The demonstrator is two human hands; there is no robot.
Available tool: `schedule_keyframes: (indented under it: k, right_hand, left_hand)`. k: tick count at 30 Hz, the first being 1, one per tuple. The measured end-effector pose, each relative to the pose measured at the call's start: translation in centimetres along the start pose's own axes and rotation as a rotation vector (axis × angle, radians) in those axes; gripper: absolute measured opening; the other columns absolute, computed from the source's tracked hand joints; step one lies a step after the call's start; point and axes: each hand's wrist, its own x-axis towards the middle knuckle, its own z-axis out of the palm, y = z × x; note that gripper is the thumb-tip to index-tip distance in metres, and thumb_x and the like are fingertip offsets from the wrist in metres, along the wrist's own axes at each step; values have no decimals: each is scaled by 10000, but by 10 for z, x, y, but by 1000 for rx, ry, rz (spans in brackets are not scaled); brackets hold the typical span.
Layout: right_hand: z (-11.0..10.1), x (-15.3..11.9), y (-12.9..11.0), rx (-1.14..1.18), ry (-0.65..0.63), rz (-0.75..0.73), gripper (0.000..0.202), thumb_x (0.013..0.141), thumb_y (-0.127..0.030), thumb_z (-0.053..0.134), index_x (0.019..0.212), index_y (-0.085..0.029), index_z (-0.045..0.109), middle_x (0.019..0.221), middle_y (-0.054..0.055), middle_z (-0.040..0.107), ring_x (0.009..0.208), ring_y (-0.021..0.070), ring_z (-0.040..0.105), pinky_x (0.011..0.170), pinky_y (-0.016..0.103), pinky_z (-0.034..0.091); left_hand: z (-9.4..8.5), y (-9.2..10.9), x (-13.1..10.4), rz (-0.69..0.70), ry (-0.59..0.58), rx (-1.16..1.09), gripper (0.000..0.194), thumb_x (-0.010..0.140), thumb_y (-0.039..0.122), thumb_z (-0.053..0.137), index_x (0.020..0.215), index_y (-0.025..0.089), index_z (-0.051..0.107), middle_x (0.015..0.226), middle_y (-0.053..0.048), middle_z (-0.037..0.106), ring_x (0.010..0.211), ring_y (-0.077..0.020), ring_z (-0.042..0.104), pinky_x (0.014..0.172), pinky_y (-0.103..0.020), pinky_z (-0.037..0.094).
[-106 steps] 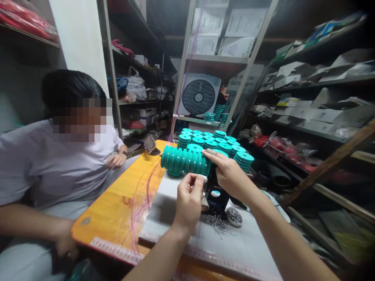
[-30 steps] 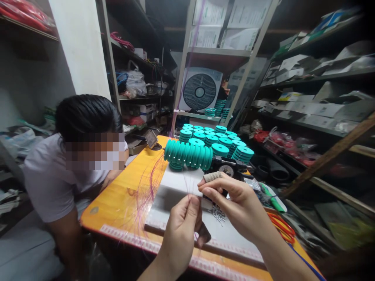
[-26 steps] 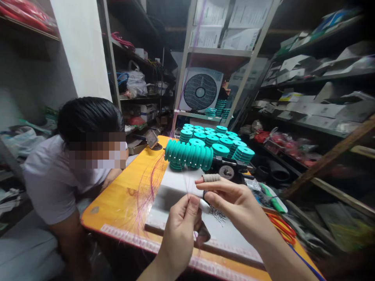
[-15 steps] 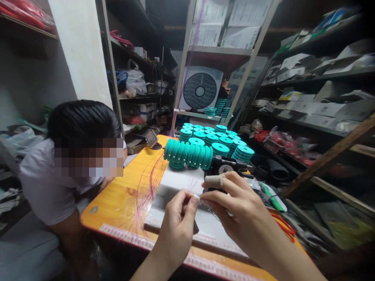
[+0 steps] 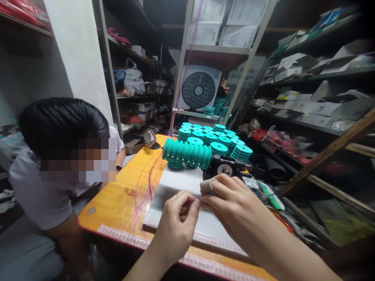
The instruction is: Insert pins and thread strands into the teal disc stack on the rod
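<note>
My left hand [image 5: 179, 222]: thumb and forefinger pinched together; anything between hidden.
My right hand [image 5: 225, 199]: fingertips at the left's, one finger wrapped; grip hidden, cannot tell.
Green ribbed roll [image 5: 187, 153]: beyond both hands, horizontal, beside black machine [image 5: 212, 168].
Green spools [image 5: 219, 148]: stacked behind.
Box fan [image 5: 198, 89]: on shelf.
White cartons [image 5: 236, 37]: above, print illegible.

Glossy, grained wood is what I see in the table [image 5: 125, 183], with a smooth white board [image 5: 172, 191], satiny plastic teal discs [image 5: 187, 154] and a dark metal machine [image 5: 225, 168] on it, coarse cloth in the finger wrap [image 5: 206, 186] above it, and smooth plastic in the fan [image 5: 199, 89] behind it.
</note>
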Motion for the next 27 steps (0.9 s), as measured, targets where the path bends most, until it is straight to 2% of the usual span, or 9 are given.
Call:
schedule_keyframes:
  k: [3, 5, 13, 15, 17, 19, 21, 24, 27]
  right_hand:
    - [-6, -4, 3, 321, -6, 108, 172, 895, -155, 550, 997, -241, 659, 1007, 14, 667, 854, 132, 601, 727, 257, 492]
    - [-7, -5, 4, 438, 14, 138, 197, 912, -171, 530, 1033, -253, 661, 1000, 11, 676, 830, 103, 623, 694, 209, 494]
    - [1, -3, 6, 468, 194, 180, 167, 886, -144, 557, 928, -236, 690, 849, -7, 692, 721, 82, 634, 626, 178, 490]
    - [1, 3, 14, 436, 162, 172, 182, 902, -162, 526, 940, -240, 686, 887, 0, 693, 766, 97, 637, 654, 199, 506]
    - [6, 11, 28, 356, 116, 188, 242, 923, -177, 469, 1064, -238, 656, 1035, 32, 680, 942, 144, 627, 796, 268, 528]
    - [17, 21, 45, 217, 102, 228, 380, 917, -151, 414, 1273, -191, 538, 1240, 100, 597, 1171, 215, 529, 978, 394, 474]
    - [32, 30, 60, 86, 89, 235, 544, 872, -86, 376, 1415, -105, 362, 1391, 172, 465, 1322, 267, 381, 1079, 486, 378]
    - [54, 35, 73, 14, 69, 185, 675, 807, -30, 357, 1467, -64, 222, 1469, 207, 346, 1393, 289, 263, 1109, 524, 335]
    - [64, 35, 73, -6, 94, 175, 695, 800, -41, 365, 1475, -93, 206, 1451, 200, 363, 1380, 305, 277, 1087, 554, 357]
  left_hand:
    - [-3, -2, 1, -162, -87, -343, 280, 897, 453, 498, 794, 193, 483, 513, 88, 330, 385, -38, 302, 385, -177, 241]
    - [-4, -1, 2, -194, -115, -469, 272, 880, 448, 537, 794, 197, 476, 480, 103, 308, 350, -26, 280, 359, -158, 221]
    - [2, 1, 10, -169, -123, -601, 284, 869, 428, 568, 756, 186, 475, 485, 102, 302, 355, -12, 288, 355, -126, 241]
    - [6, 0, 18, -133, -64, -609, 283, 870, 425, 565, 753, 183, 477, 496, 102, 288, 364, -12, 272, 358, -127, 241]
    - [13, -2, 30, -111, 39, -630, 269, 859, 419, 576, 770, 181, 487, 503, 106, 263, 380, -15, 237, 360, -124, 234]
    - [21, -6, 45, -107, 147, -658, 262, 845, 423, 588, 794, 187, 486, 499, 114, 226, 396, -23, 184, 357, -119, 215]
    - [30, -10, 61, -113, 226, -673, 274, 829, 439, 597, 799, 199, 467, 491, 121, 200, 407, -31, 146, 352, -116, 204]
    - [40, -17, 78, -135, 284, -688, 314, 800, 476, 611, 788, 210, 445, 490, 123, 204, 407, -36, 151, 349, -120, 198]
    - [46, -21, 85, -145, 313, -722, 329, 776, 480, 632, 786, 210, 444, 501, 120, 230, 407, -35, 174, 346, -127, 183]
